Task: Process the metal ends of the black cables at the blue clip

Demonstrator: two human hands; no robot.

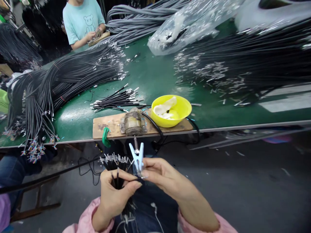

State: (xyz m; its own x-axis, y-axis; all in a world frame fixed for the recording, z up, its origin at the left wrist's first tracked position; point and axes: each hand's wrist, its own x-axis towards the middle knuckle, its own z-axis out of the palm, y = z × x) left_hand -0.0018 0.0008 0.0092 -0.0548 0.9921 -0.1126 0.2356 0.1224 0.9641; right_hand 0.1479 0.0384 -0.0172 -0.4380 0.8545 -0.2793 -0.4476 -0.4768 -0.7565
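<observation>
My left hand (115,192) is closed round a bundle of short black cables (118,183) whose stripped, silvery ends point up. Between its thumb and forefinger one black cable is pinched, lying sideways towards the right. My right hand (161,178) is closed at the fingertips on the end of that cable, just under a light blue clothes peg (137,157). The peg sits at the metal shaft (135,142) of a small motor (133,123), which is wrapped in tape and fixed to a wooden board (109,124). The fingertips partly hide the cable's tip.
On the board stand a yellow bowl (184,108) with white scraps and a green clip (106,137). Cut short cables (116,100) lie behind. Long cable bundles (65,74) (243,61) cover both sides of the green table (150,74). Opposite, a person (84,24) handles something small.
</observation>
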